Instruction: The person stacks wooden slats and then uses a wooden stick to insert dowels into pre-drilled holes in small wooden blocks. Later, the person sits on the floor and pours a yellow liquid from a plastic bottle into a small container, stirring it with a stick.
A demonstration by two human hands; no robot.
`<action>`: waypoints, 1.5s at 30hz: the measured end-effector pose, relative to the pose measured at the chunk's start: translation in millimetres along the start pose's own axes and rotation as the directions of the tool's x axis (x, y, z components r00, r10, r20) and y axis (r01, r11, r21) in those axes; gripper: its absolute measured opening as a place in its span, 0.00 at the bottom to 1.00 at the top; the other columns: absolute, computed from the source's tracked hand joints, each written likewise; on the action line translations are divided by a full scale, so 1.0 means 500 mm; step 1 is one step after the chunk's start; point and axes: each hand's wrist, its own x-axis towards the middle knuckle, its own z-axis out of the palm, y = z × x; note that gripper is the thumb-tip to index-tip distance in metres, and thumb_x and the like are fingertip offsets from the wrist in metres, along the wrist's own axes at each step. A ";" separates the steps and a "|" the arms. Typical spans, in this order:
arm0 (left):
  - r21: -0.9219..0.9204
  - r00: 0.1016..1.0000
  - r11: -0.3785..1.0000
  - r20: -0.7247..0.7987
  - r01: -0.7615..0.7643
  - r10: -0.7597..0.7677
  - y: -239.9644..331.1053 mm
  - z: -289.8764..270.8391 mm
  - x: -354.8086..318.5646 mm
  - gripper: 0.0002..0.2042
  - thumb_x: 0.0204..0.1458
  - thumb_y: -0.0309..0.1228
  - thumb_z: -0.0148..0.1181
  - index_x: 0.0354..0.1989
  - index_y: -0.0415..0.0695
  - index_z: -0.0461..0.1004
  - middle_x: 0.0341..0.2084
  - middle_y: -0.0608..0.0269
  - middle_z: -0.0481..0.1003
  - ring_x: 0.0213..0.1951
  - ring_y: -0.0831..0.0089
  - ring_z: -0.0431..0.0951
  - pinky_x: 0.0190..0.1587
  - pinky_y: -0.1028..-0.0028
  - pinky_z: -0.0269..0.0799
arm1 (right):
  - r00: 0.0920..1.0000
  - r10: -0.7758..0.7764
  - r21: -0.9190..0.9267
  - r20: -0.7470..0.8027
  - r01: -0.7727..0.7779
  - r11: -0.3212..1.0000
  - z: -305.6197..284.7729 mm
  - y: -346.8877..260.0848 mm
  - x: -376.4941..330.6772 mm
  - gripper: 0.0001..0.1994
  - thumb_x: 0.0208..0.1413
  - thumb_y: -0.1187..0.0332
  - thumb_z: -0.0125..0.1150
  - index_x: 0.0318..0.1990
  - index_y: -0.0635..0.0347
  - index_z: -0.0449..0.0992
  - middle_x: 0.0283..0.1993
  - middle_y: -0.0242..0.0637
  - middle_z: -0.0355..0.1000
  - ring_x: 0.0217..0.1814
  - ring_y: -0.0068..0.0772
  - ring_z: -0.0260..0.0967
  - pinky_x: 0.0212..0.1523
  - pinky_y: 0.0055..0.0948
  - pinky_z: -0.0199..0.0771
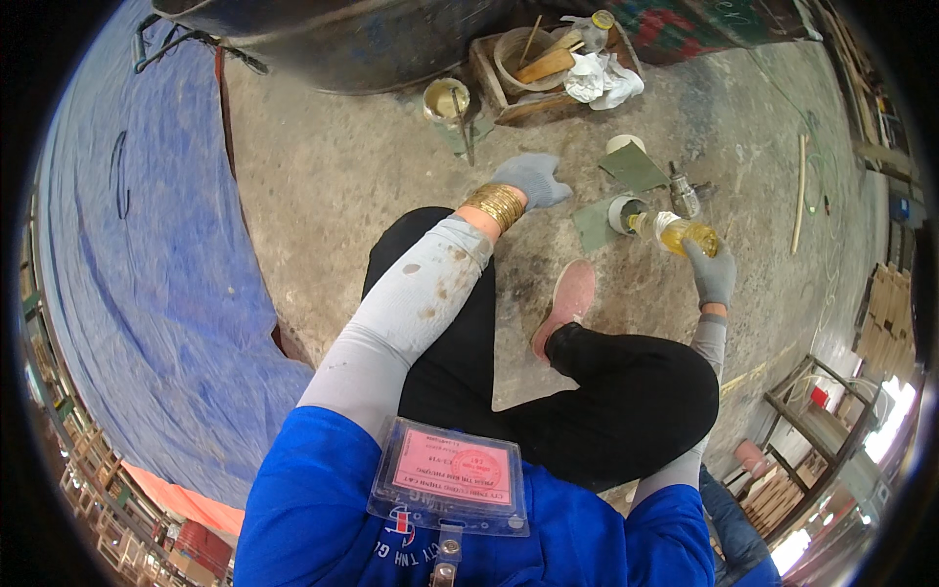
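My right hand [712,270], in a grey glove, is closed round the base of a clear bottle [685,235] of yellow liquid. The bottle lies tilted on its side, its neck at the mouth of a small white cup [620,208]. That cup sits on a piece of green sandpaper [591,227]. My left hand [533,180], gloved in grey as well, hovers left of the cup with its fingers slightly bent and apart, and nothing shows in it. Beyond the cup, a second green sheet [636,169] leans on a white round container [624,144], beside a metal air tool [684,193].
A tub [440,98] of pale paste with a stick stands ahead of my left hand. Farther back is a wooden tray [533,110] with a bowl, scrapers and white rags [602,80]. Blue sheeting [156,293] covers the left side. A wooden stick [800,194] lies at right.
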 end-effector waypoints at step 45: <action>-0.947 0.948 0.096 -0.313 -0.307 -0.054 0.220 0.026 0.408 0.05 0.50 0.22 0.54 0.34 0.35 0.67 0.31 0.54 0.74 0.30 0.64 0.76 0.34 0.69 0.77 | 0.998 0.012 -0.044 -0.057 -0.014 0.999 0.005 0.079 0.025 0.35 0.35 0.51 0.69 0.50 0.65 0.68 0.43 0.49 0.71 0.43 0.46 0.71 0.42 0.37 0.71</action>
